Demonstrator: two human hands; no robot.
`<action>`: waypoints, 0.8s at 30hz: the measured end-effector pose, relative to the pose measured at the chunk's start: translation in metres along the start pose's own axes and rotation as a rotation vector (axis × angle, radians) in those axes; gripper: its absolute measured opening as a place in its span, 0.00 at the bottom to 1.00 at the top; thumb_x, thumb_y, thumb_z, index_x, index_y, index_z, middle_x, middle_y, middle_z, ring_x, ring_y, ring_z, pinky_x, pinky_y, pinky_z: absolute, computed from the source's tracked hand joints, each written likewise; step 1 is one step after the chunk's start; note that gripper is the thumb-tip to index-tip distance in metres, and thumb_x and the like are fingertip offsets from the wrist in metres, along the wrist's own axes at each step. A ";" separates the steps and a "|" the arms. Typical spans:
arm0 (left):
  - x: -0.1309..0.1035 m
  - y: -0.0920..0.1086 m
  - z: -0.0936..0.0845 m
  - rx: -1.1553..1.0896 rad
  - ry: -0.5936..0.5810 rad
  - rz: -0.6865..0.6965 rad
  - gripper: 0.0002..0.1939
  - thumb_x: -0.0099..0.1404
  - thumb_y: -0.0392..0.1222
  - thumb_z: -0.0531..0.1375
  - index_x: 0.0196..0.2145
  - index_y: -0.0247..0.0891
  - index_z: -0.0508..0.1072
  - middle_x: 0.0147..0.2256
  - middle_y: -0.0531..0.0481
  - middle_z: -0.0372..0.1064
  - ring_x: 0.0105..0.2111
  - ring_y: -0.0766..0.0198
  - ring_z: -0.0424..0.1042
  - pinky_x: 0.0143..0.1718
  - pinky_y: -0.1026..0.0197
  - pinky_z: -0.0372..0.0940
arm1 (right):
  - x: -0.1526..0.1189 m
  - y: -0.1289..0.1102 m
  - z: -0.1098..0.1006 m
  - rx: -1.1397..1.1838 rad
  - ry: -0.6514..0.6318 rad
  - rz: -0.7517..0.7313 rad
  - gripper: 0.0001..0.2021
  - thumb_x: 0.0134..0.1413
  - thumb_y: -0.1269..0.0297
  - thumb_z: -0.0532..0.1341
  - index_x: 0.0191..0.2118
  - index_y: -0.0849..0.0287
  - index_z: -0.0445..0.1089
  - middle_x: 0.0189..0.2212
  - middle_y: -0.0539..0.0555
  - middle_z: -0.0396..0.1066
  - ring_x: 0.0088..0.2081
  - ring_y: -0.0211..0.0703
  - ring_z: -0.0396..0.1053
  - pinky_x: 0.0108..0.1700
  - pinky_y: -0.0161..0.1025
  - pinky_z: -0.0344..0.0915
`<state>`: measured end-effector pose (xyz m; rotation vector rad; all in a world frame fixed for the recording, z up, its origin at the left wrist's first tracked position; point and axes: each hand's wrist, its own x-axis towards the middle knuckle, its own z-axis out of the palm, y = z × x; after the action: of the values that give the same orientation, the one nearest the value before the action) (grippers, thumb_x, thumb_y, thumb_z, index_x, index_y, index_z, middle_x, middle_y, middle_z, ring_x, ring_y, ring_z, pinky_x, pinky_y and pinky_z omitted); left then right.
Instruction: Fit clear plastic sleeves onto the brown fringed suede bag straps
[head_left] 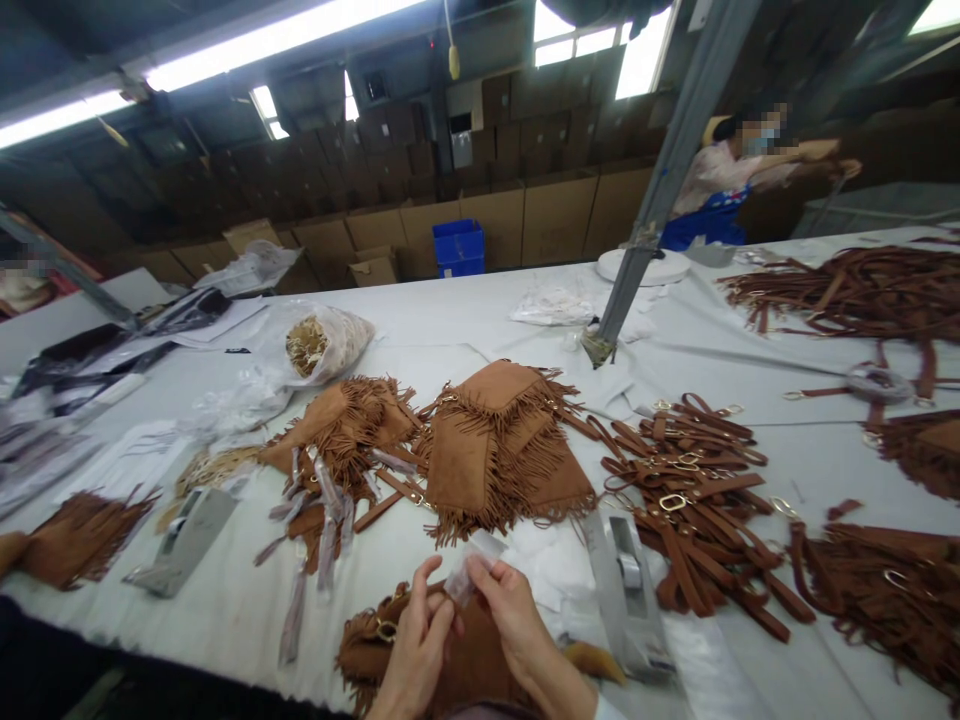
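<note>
Plastic sleeve point(474, 566) pinched between left hand point(416, 650) and right hand point(517, 615), just above a fringed suede bag point(375, 655) at the table edge (buckle showing). Wrapped straps point(322, 500) lie done; bare straps point(694, 520) remain, by my reckoning.

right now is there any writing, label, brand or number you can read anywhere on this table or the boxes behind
None can be read.
The cardboard boxes and the blue crate show no legible print.
The small clear plastic piece pinched between the left hand and right hand looks blank.
The metal buckles on the brown straps are too small to tell.
</note>
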<state>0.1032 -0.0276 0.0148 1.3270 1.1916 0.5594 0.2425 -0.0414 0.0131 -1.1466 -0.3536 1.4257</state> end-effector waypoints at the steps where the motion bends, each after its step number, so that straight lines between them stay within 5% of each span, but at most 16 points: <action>1: -0.001 0.002 -0.001 -0.013 -0.010 0.002 0.35 0.64 0.57 0.51 0.61 0.36 0.44 0.25 0.55 0.67 0.20 0.66 0.60 0.24 0.63 0.55 | 0.000 -0.003 0.000 -0.044 -0.022 -0.029 0.20 0.42 0.47 0.67 0.28 0.62 0.74 0.23 0.51 0.72 0.27 0.39 0.64 0.32 0.36 0.60; 9: 0.001 0.019 -0.006 -0.017 -0.054 0.040 0.40 0.66 0.56 0.50 0.64 0.35 0.32 0.25 0.57 0.64 0.23 0.65 0.60 0.27 0.63 0.56 | -0.004 -0.008 0.002 -0.329 -0.170 -0.123 0.18 0.47 0.48 0.63 0.22 0.60 0.70 0.18 0.49 0.68 0.25 0.41 0.65 0.31 0.37 0.60; 13: 0.005 0.029 -0.003 0.036 -0.059 0.117 0.36 0.66 0.53 0.51 0.64 0.34 0.40 0.24 0.57 0.63 0.25 0.64 0.61 0.30 0.62 0.59 | -0.006 -0.009 0.002 -0.373 -0.093 -0.195 0.12 0.44 0.54 0.67 0.26 0.59 0.73 0.23 0.51 0.72 0.28 0.42 0.66 0.34 0.38 0.62; 16: 0.012 0.030 -0.010 0.144 -0.105 0.202 0.31 0.66 0.49 0.51 0.63 0.37 0.48 0.32 0.50 0.69 0.31 0.61 0.66 0.37 0.58 0.62 | -0.009 -0.024 0.001 -0.366 -0.081 -0.231 0.12 0.46 0.54 0.65 0.28 0.59 0.75 0.27 0.53 0.75 0.31 0.45 0.68 0.37 0.40 0.64; 20: 0.025 0.009 -0.036 0.469 -0.127 0.333 0.21 0.63 0.47 0.56 0.54 0.42 0.66 0.50 0.43 0.68 0.50 0.52 0.65 0.55 0.49 0.57 | -0.009 -0.055 -0.002 -0.367 -0.041 -0.320 0.13 0.48 0.54 0.65 0.28 0.60 0.75 0.26 0.54 0.75 0.31 0.45 0.69 0.39 0.40 0.65; 24: 0.038 -0.014 -0.050 0.508 -0.102 0.413 0.17 0.65 0.48 0.53 0.49 0.43 0.69 0.50 0.43 0.69 0.52 0.52 0.64 0.56 0.46 0.57 | -0.008 -0.081 -0.005 -0.379 -0.026 -0.397 0.14 0.47 0.54 0.65 0.27 0.61 0.74 0.26 0.53 0.74 0.30 0.43 0.67 0.38 0.39 0.65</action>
<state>0.0678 0.0237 -0.0019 2.0373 1.0122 0.4856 0.2916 -0.0311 0.0770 -1.2724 -0.8484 1.0479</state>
